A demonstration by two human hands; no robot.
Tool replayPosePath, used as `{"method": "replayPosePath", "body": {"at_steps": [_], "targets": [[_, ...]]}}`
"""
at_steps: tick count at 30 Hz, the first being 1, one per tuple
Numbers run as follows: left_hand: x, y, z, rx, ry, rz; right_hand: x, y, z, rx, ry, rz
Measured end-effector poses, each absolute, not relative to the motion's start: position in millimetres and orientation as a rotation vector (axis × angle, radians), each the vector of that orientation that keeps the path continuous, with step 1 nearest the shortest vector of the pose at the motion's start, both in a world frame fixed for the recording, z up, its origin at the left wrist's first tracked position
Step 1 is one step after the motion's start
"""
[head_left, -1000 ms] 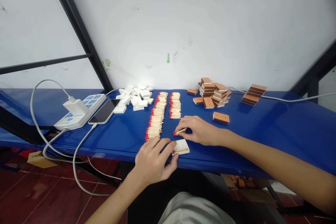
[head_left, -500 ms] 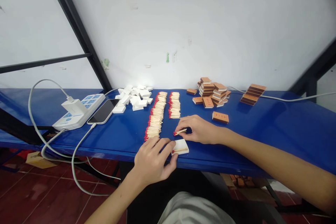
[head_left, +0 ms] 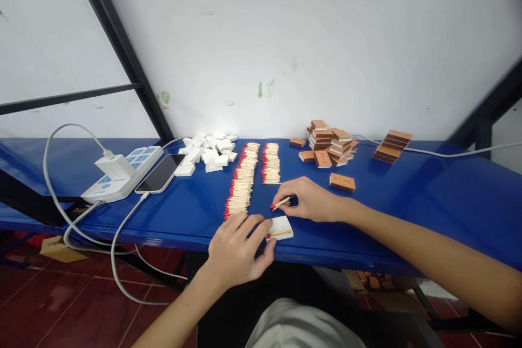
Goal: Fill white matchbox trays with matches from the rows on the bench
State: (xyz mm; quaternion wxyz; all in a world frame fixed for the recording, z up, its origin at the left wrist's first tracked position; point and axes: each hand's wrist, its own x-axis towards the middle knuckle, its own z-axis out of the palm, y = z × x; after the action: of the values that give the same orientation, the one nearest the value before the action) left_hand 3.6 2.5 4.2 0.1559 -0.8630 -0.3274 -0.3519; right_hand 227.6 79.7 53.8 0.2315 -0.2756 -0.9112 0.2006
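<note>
My left hand [head_left: 242, 244] is closed on the left end of a white matchbox tray [head_left: 281, 224] near the table's front edge. A few red-headed matches lie along the tray's near side; my fingers cover its left part. Just above and right of it, my right hand [head_left: 308, 199] pinches a small bunch of matches [head_left: 280, 203], heads pointing left. Beyond my hands lie a long row of matches [head_left: 243, 179] and a shorter row [head_left: 271, 163], both with red heads to the left.
White empty trays [head_left: 207, 149] are heaped at the back left. Brown matchboxes [head_left: 330, 141] are stacked at the back right, with a single box [head_left: 342, 182] nearer and an unfolded sleeve [head_left: 393, 147] beyond. A phone [head_left: 161, 174] and a power strip [head_left: 122, 174] with cables occupy the left.
My right hand has shifted very slightly, still pinching the matches. My left hand and the tray remain in place.
</note>
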Motion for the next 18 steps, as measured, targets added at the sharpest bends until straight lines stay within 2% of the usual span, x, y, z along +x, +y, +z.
{"method": "replayPosePath", "body": {"at_steps": [18], "targets": [[3.6,3.9,3.1,-2.485,-0.944,-1.000,226.6,80.2,50.3,-0.778,-2.456,0.546]]}}
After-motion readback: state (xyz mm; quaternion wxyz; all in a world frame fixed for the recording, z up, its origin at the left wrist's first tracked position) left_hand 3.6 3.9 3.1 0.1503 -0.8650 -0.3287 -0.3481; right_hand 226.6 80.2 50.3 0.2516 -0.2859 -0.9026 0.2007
